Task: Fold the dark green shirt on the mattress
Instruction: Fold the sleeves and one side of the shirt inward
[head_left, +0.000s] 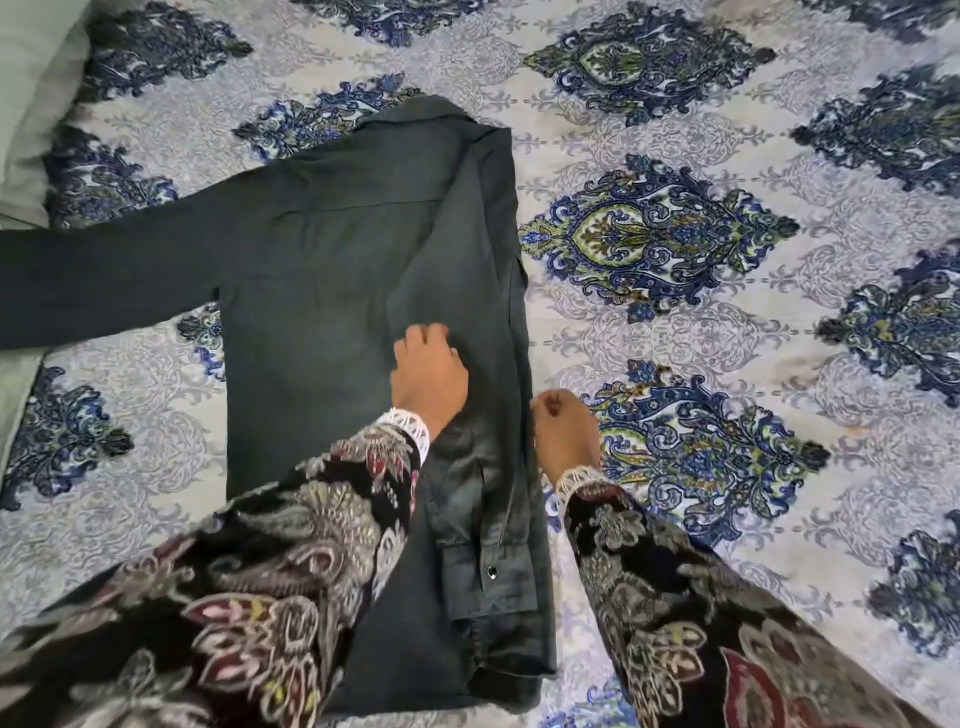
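On a mattress (675, 156) covered in a blue-and-grey patterned sheet, the dark green shirt (363, 249) is seen laid flat and partly folded, with its collar at the far end and its hem nearest the person, so that its long axis runs away from the viewer. The right side has already been turned in over the body, and the right sleeve (483, 519) lies down that folded edge with its snap cuff near the hem; the left sleeve (104, 270) is stretched out flat towards the left, across the long axis. The left hand (428, 371) is pressed on the middle of the cloth, its fingers bent so that the grip appears to be gathering or smoothing fabric, though it cannot be told whether cloth is pinched. The right hand (563, 434) is held curled just beside the folded right edge, and whether anything is held in that grip cannot be told either. The step is judged best done by smoothing the turned-in panel flat and keeping its edge straight before the left sleeve is brought across, since creases pressed in now would be carried into later folds. Grey bedding (36, 104) lies at the far left.
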